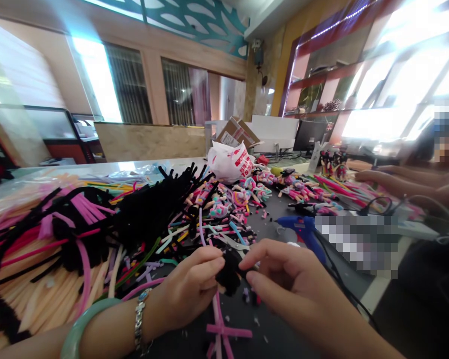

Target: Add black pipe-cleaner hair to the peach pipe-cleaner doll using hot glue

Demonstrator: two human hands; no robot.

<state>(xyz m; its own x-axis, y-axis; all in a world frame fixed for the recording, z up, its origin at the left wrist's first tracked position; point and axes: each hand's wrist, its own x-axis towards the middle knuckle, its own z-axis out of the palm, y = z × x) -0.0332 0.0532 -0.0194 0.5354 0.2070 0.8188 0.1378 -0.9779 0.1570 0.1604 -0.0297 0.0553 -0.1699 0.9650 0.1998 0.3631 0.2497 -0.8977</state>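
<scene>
- The left hand (190, 285) is closed, its fingers curled around a black chenille tuft (229, 272) held just above the table.
- The right hand (286, 280) comes in from the other side, with thumb and forefinger pinching the same tuft; the work in hand is this close, two-handed shaping of the black fuzz.
- A pink pipe-cleaner cross (220, 330) stands below the left hand and seems to join the tuft, though the fingers hide the join.
- A jade bangle (78, 333) and a silver link bracelet (138, 319) sit on the left wrist.
- Steel scissors (232, 243) lie just beyond the hands, among cut pipe-cleaner pieces.
- A blue hot glue gun (303, 232) lies on its side near the right hand, its cord trailing toward the right.
- Left of the hands, pale stems (48, 281) and a heap of black chenille bundles (151, 214) cover the table.
- Farther on lie small pink-and-teal pipe-cleaner figures (224, 202), a white plastic bag (230, 162) and two upright figures (331, 164).
- At the far right, a co-worker's hands (389, 180) work at the same table.
</scene>
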